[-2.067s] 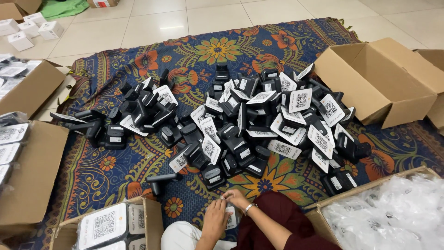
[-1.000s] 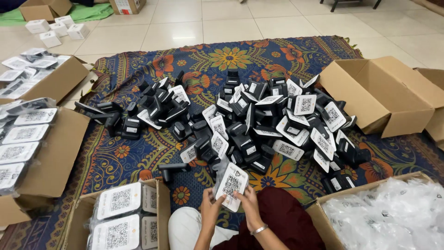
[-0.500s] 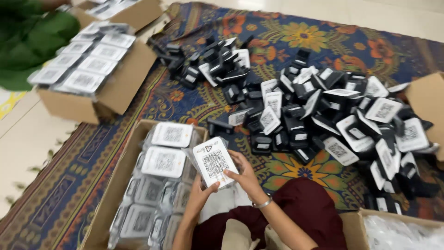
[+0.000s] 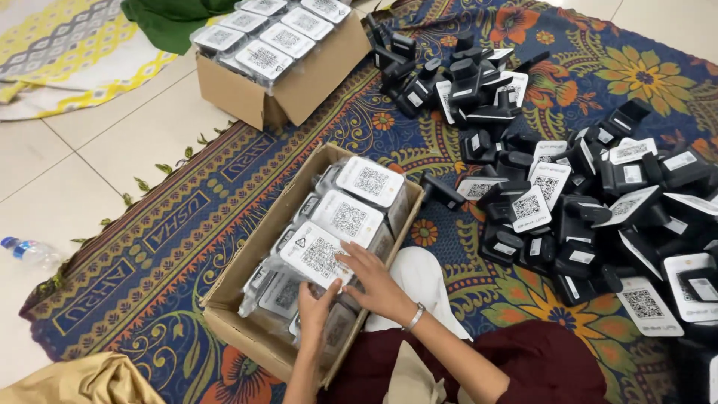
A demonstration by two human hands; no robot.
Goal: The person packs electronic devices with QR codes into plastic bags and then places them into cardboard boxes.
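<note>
An open cardboard box (image 4: 247, 340) sits on the rug just in front of my knees, packed with bagged black devices with white coded faces. Both my hands press one bagged device (image 4: 318, 256) down into the box's near rows. My left hand (image 4: 315, 308) grips its near edge from below. My right hand (image 4: 372, 278), with a bracelet at the wrist, lies flat on its right side. Two more bagged devices (image 4: 370, 180) lie face up further back in the same box.
A large heap of loose black devices (image 4: 568, 194) covers the patterned rug (image 4: 179, 224) to my right. A second filled cardboard box (image 4: 280, 71) stands at the far left by green cloth. A small plastic bottle (image 4: 26, 251) lies on the tiled floor.
I picked a device from the heap, turned left with it in both hands, and now it rests in the box by my knees. The view has swung left and down.
</note>
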